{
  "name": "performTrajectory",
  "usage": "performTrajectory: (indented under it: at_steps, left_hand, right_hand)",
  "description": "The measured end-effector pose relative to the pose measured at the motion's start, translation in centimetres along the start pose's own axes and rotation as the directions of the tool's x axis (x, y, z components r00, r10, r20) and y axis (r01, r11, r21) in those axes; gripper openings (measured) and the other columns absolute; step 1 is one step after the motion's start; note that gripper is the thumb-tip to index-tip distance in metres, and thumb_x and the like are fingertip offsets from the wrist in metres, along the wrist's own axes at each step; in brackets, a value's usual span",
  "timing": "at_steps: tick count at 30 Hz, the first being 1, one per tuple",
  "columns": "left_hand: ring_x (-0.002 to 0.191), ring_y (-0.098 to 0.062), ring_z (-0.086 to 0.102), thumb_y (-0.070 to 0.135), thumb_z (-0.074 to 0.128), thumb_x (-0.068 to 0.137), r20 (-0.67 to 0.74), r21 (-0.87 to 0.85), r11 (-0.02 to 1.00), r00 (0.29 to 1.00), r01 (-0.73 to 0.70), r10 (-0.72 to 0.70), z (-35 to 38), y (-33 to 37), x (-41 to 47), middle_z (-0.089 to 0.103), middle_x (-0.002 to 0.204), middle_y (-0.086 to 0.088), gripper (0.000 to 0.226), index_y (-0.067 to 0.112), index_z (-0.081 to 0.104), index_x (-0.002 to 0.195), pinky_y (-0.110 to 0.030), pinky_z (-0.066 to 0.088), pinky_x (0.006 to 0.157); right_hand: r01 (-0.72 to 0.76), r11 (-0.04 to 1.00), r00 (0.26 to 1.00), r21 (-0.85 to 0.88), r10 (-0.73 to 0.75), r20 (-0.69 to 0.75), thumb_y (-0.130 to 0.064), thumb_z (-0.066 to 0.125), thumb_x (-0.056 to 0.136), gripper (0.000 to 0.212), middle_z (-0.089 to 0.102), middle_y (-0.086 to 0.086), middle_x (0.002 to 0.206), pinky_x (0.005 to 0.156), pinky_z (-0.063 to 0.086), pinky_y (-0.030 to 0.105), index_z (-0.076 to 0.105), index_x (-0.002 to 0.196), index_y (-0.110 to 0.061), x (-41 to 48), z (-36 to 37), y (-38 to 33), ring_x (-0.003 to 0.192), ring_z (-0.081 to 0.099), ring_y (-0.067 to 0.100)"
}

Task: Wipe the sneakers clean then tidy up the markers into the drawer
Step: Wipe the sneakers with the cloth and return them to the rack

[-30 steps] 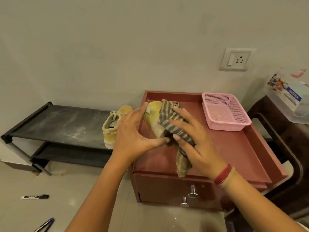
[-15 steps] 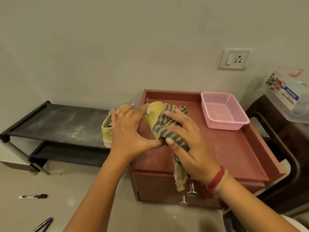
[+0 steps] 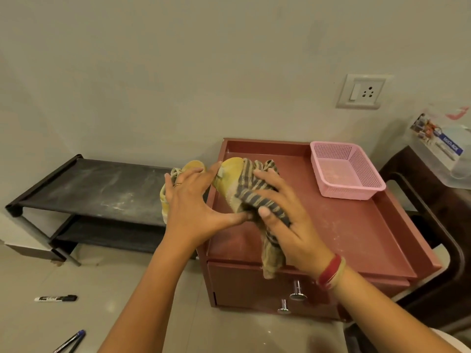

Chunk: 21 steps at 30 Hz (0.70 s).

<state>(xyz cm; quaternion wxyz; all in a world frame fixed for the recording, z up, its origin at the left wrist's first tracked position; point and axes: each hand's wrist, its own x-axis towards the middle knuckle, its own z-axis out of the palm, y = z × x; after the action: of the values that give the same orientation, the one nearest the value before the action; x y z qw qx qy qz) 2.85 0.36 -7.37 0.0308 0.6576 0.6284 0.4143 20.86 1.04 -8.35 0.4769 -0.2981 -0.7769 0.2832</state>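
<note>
Over the left part of the cabinet (image 3: 344, 225) top, a yellow sneaker (image 3: 229, 174) is held up, tilted. The left hand (image 3: 193, 207) grips it from the left, thumb under, fingers spread over its side. The right hand (image 3: 288, 217) wraps a striped cloth (image 3: 254, 197) round the sneaker, fingers and thumb curled on the cloth. The cloth's tail hangs over the near edge onto the drawer (image 3: 242, 284) front. The drawer is closed, two metal knobs (image 3: 297, 291). A second sneaker (image 3: 165, 202) sits just left, on the right end of a black rack (image 3: 102, 187), partly hidden by the left hand. Pink basket (image 3: 346, 171) at the far right of the cabinet top. On the floor, near left: a black marker (image 3: 56, 298) and a blue-capped marker (image 3: 70, 341), apart. Wall socket (image 3: 362, 91) far right, dark chair (image 3: 433, 200) right.
</note>
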Motion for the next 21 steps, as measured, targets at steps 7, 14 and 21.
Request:
performTrajectory:
  at_steps: [7,14,21]
  left_hand:
    - [0.121,-0.015,0.043,0.084,0.057,0.041,-0.026,0.025,1.0,1.0,0.005,-0.005,0.0,0.2,0.3,0.061,0.114,0.007,0.105,0.028,0.054,0.13,-0.049,0.007,0.116]
    - [0.127,-0.014,0.04,0.085,0.058,0.043,0.083,0.043,0.998,0.996,0.039,-0.043,-0.7,-1.0,-0.4,0.055,0.125,0.013,0.106,0.036,0.044,0.135,-0.053,0.001,0.116]
    - [0.133,-0.012,0.036,0.069,0.071,0.054,0.298,-0.166,0.971,0.947,0.172,-0.117,-1.3,-2.7,-0.9,0.036,0.144,0.015,0.104,0.051,0.018,0.142,-0.044,0.02,0.114]
  right_hand:
    - [-0.108,0.962,0.982,0.25,0.143,-0.124,-0.05,0.049,0.09,0.038,0.055,-0.001,0.133,0.11,0.034,0.038,0.059,0.119,-0.028,0.3,0.2,-0.6,0.129,0.045,0.014]
    - [-0.453,0.781,0.857,0.43,0.514,-0.033,-0.04,0.047,0.09,0.029,0.07,0.003,0.104,0.083,0.052,0.041,0.063,0.108,-0.024,0.7,-0.9,1.2,0.099,0.065,0.023]
    - [-0.474,0.379,0.638,0.795,0.77,0.014,-0.039,0.043,0.096,0.042,0.067,0.014,0.114,0.089,0.052,0.044,0.058,0.12,-0.007,1.0,-1.2,2.7,0.103,0.065,0.029]
